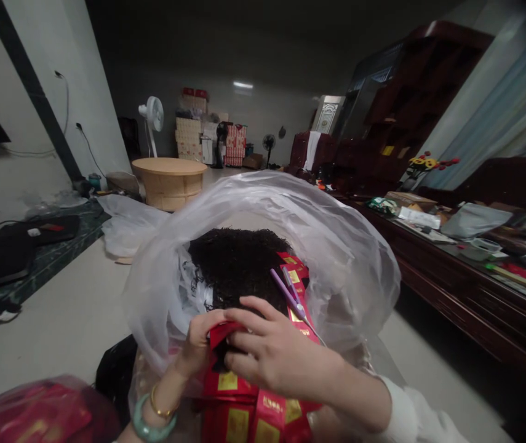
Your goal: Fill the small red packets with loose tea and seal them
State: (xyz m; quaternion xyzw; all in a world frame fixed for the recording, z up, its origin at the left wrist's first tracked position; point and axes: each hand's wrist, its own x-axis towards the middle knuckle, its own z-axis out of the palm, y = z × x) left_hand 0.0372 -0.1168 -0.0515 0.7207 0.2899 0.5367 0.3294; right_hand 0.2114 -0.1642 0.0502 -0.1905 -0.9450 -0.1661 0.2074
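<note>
red packets (239, 424) nearest; left hand (199, 337), right hand (274, 354) grip pouch (219, 334); bag rim (263, 186) gapes wide.

Lower centre: two hands (274, 354), one held red packet (219, 333), one purple tool (292, 296), two bracelets (139, 424); upper left: one white fan (154, 114), one round table (170, 166).

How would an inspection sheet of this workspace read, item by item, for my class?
Surface: translucent white plastic bag, open-mouthed; support beneath hidden.
Job's things: black stringy pile inside the bag; red rectangular packets with gold panels; purple-handled tool, type unclear, lying on packets.
Clutter: white papers and grey plastic pouch on dark reddish wooden table.
Grip: left hand holds another red packet; right hand touches it.
Cables: black cord hanging at white wall.
Surroundings: white fan; round light-wood table.
</note>
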